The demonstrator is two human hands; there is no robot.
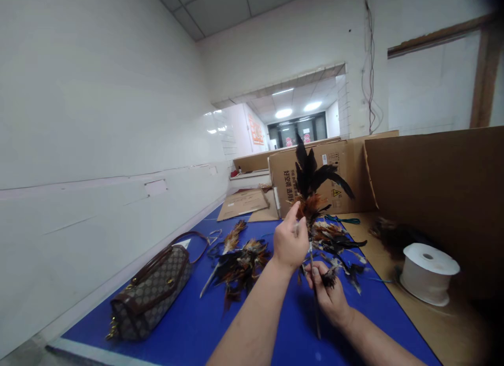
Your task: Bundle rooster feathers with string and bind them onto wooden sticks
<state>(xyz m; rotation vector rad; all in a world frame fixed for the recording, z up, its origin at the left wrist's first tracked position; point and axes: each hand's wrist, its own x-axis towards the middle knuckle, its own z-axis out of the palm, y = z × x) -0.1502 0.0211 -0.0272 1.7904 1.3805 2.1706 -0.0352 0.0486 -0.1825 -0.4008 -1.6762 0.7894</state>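
Observation:
A thin stick [316,316] stands nearly upright in front of me, with long black feathers [309,169] at its top and rusty-brown ones [311,204] below them. My right hand [328,292] is closed around the stick's lower part, with a small dark feather tuft [329,276] beside its fingers. Just left of the upper stem is my left hand [290,241], its index finger pointing up against the brown feathers and its thumb near the stem. Its other fingers are curled, and what they hold is hidden.
Loose feather bunches [246,261] lie left of my hands on the blue table [189,313], more feathers [338,240] to the right. A patterned handbag [151,292] sits at left, a white spool [429,274] on cardboard at right. Cardboard boxes [433,177] stand behind.

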